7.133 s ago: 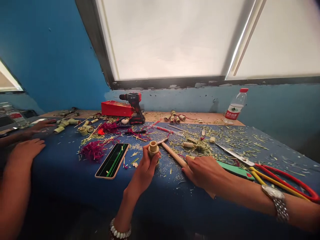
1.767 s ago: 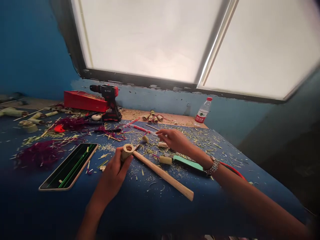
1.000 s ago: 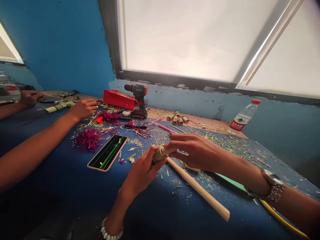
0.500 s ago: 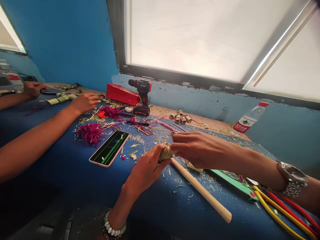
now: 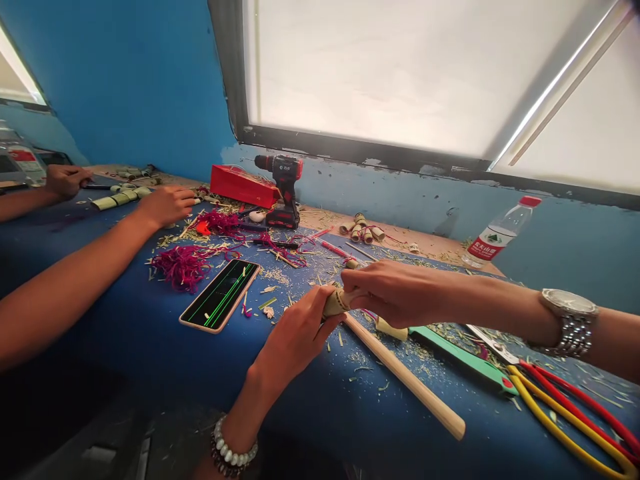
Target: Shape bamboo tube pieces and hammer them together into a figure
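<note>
My left hand [image 5: 295, 333] is wrapped round a short pale bamboo tube [image 5: 334, 303] held just above the blue table [image 5: 125, 333]. My right hand [image 5: 395, 290] comes in from the right and its fingers close on the other end of the same tube. A long wooden stick [image 5: 405, 377] lies on the table right under both hands, running toward the near right. Another short bamboo piece [image 5: 390, 328] lies beneath my right hand.
A phone [image 5: 220, 295] with green lines lies left of my hands, beside magenta shreds [image 5: 183, 265]. A drill [image 5: 285, 190], red box [image 5: 240, 187] and water bottle [image 5: 500, 233] stand at the back. Another person's arm [image 5: 75, 280] reaches in from the left. Red-and-yellow-handled shears [image 5: 570, 413] lie at right.
My right hand left the table's scraps and joined my left hand on the bamboo tube. In the last half second both hands have barely shifted; the view tilted slightly.
</note>
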Demonstrator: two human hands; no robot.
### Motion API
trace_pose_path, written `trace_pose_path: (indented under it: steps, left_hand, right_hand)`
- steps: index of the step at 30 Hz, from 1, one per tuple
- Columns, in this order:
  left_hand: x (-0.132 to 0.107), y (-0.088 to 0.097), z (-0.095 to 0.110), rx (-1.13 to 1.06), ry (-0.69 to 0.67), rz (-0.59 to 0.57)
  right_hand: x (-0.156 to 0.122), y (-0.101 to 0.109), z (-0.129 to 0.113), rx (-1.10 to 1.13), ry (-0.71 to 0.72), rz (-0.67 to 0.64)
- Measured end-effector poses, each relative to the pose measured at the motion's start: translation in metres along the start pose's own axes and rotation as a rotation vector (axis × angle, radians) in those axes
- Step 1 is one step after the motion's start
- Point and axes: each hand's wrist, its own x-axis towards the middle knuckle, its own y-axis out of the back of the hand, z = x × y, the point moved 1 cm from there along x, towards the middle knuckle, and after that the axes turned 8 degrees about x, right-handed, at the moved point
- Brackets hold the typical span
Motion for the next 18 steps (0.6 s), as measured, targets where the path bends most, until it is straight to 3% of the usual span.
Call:
trace_pose_path:
  steps: [9,18]
  left_hand:
    - [-0.001,-0.002,-0.002,0.049,-0.031,0.026]
    - [0.000,-0.007,-0.004,0.138,-0.076,0.014]
  right_hand:
    - [0.003,-0.005,0.002,0.137,-0.097,0.058]
    - [0.000,-0.011,-0.010,0.016,-0.249,0.133]
